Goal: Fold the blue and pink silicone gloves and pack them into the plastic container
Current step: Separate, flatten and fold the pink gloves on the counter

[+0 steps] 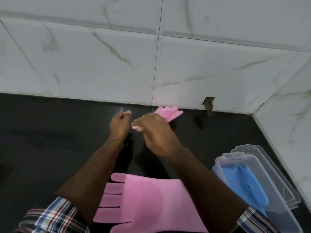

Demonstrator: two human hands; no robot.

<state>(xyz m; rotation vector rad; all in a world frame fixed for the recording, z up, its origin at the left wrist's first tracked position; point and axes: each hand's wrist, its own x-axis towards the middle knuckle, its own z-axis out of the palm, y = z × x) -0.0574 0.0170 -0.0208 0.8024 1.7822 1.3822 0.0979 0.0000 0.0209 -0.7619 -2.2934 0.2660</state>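
Pink silicone is showing in two places in the head view. One pink glove (144, 204) is lying flat on the black glossy worktop (50, 140) near the bottom of the frame, between the person's forearms; its long axis is running left to right, with the fingers pointing left and the cuff passing under the right forearm. Its surface is looking smooth and matte, with a darker rounded patch across the palm.

A second pink glove (170, 113) is being held up above the worktop, close to the white marble-patterned wall tiles (101, 61). The right hand (156, 133) is closing around this glove, grasping its folded middle, so the fingers of the glove are sticking out up and to the right beyond the knuckles, while a small pink edge is peeking out at the left of the grip. The left hand (120, 124) is curling into a clenched fist just beside it; whether it is pinching the glove's edge I cannot tell.

At the lower right, a clear plastic container (252, 187), long and rectangular with rounded corners, is sitting on the worktop, angled from upper left to lower right. A blue glove (244, 184) is lying folded inside it, along the same axis. The clear lid (276, 167) is resting just beside the container, on its far side.

Plaid sleeves (55, 216) are showing at both wrists.
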